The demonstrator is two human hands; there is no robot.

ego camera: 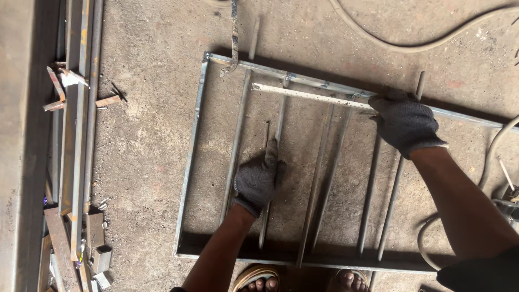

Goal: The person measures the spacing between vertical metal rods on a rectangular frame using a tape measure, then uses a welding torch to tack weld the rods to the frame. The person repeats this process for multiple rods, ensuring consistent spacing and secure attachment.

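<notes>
A rectangular steel frame (pixel 190 151) lies flat on the concrete floor with several thin round bars across it. My left hand (pixel 259 176), in a dark knit glove, grips one of the bars (pixel 279 119) near the frame's middle. My right hand (pixel 404 121), gloved the same way, presses on the right end of a pale flat strip (pixel 303 93) that lies along the frame's far rail. The strip runs across the tops of the bars.
Long steel sections and offcuts (pixel 75 135) are piled at the left. A thick hose (pixel 411 46) curves over the floor at the top right, and another cable (pixel 494 146) loops at the right. My sandalled feet (pixel 259 278) stand at the frame's near rail.
</notes>
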